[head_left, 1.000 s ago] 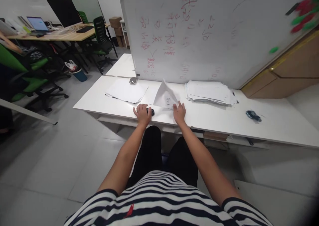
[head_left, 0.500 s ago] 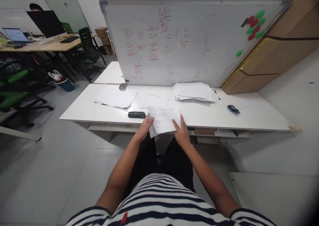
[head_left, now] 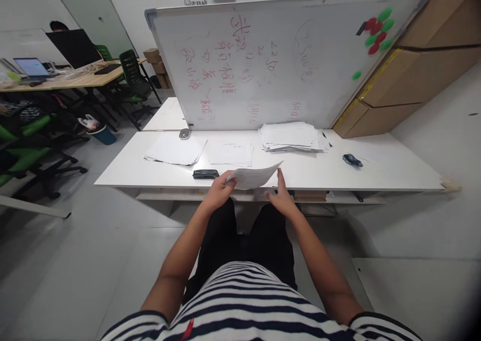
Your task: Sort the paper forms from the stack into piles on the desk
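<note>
My left hand [head_left: 221, 190] grips the left edge of some printed paper sheets [head_left: 253, 178], which tilt above the desk's front edge. Beside their right edge, my right hand [head_left: 281, 196] is open, thumb and fingers apart; whether a fingertip touches the paper I cannot tell. A black stapler [head_left: 205, 174] lies just left of my left hand. Behind the held sheets, more printed paper [head_left: 230, 153] rests flat on the desk. To its left is a spread of white sheets [head_left: 176, 148], and to its right a thick, uneven paper stack [head_left: 289, 136].
A whiteboard [head_left: 315, 45] with red writing stands along the back of the white desk [head_left: 398, 173]. Cardboard boxes [head_left: 391, 75] are piled at the right. A small dark blue object [head_left: 352, 160] lies on the desk's right side, and a silver object [head_left: 184, 134] sits at the back left.
The held sheets have swung from facing me to a flatter tilt, their right side raised. My right hand has loosened from the paper and spread its fingers. My left hand keeps its grip.
</note>
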`<state>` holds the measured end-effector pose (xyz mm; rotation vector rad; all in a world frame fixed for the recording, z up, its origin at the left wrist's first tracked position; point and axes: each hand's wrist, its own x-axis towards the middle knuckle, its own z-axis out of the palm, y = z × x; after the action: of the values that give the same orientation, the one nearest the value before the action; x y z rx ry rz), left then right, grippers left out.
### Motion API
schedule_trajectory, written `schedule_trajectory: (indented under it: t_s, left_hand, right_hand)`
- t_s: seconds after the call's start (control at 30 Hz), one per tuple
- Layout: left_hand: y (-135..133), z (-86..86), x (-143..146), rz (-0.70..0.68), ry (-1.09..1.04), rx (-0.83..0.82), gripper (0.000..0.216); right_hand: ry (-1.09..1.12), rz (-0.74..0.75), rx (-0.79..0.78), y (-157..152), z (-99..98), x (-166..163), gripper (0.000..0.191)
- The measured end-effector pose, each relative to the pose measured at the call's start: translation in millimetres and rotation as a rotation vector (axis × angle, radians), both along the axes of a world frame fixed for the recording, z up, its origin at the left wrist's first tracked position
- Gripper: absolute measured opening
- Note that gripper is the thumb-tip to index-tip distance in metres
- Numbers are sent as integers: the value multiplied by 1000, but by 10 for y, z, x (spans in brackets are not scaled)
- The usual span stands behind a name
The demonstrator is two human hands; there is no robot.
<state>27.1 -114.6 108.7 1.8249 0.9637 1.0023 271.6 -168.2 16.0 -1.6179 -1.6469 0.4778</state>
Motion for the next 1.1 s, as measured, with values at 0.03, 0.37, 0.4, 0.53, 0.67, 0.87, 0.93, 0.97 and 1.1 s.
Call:
schedule_trajectory:
  t_s: [0.03,0.37,0.4,0.53,0.67,0.87,0.93,0.97,1.1]
  left_hand:
    - [-6,71,14,1,-10,38,28]
    - [399,-634,213,223,-333,-267,38]
    - [418,-698,214,216,-327,-277,40]
    - [447,-801,171,178,-216,-215,36]
    - [460,-873,139,266,-184,-242,30]
    - [390,-848,140,230,-173,-209,31]
    - [395,-751,61,237,-208,-147,39]
    - [419,-700,-7,249,-203,-100,43]
    - [677,-615,-397,378,111,120,39]
  right_hand:
    - [78,-11,5,18,87,44,98]
    - [600,-157,75,253,62,-72,53]
    - [624,-163,76,274,15,-101,51]
    - [607,-166,95,323,-72,-174,46]
    - [542,-221,49,312,-114,-229,45]
    - [350,-281,10,180,-196,-208,45]
    - [359,-269,-26,91,-241,-178,46]
    - [396,-258,-46,41,-270,-169,46]
    - [687,-237,-124,-128,-402,-217,48]
